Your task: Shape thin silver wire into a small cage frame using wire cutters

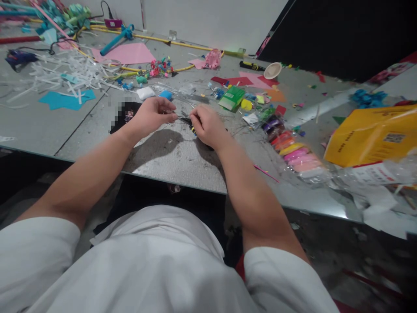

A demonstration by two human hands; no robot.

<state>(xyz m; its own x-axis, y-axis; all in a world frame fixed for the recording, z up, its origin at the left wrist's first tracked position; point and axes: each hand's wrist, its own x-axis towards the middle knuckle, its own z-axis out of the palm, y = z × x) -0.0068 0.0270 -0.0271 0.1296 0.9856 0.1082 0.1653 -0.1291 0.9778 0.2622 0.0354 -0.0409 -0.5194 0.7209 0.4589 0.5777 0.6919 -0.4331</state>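
Note:
Over the grey table, my left hand (156, 114) is closed, thumb and forefinger pinching a thin wire-like piece too fine to make out well. Close beside it on the right, my right hand (207, 124) is wrapped round a pair of pliers (186, 120) with black-and-yellow handles. The dark jaws point left and lie near my left fingertips; most of the handles is hidden in my palm. Under my left wrist lies a dark item (127, 114), partly blurred out. A white packet (146, 93) and a blue packet (166, 94) lie just beyond my left hand.
To the right lie a row of coloured clay packs (298, 152) and a yellow package (371, 134). A green packet (232, 98) and a utility knife (251, 65) are farther back. White paper strips (78, 71) cover the left. The table's front edge (176, 181) runs before me.

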